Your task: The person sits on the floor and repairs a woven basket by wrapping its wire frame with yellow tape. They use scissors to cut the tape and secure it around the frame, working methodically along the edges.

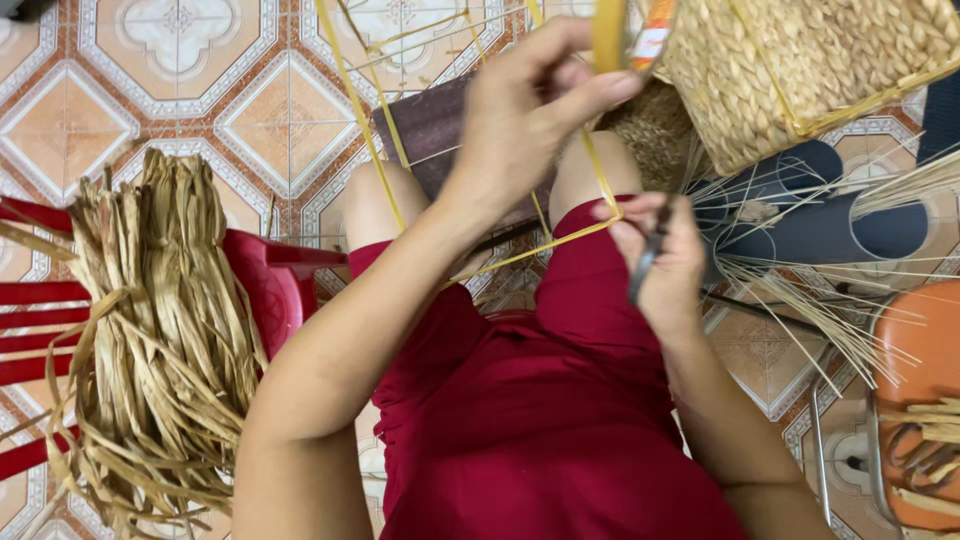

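Patterned orange-and-white floor tiles (250, 120) are lying underfoot. The left hand (530, 110) is pinching a flat yellow plastic strap (607, 35) beside the already woven straw basket (800, 70), strapping apparently unfinished; the right hand (660, 260) is gripping dark scissors (648, 255). An orange-and-white label (652, 35) is sitting at the basket's corner.

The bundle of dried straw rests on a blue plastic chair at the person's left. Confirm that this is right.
Not quite: the chair is red, not blue. The head view shows the bundle of dried straw resting on that red plastic chair at the person's left.
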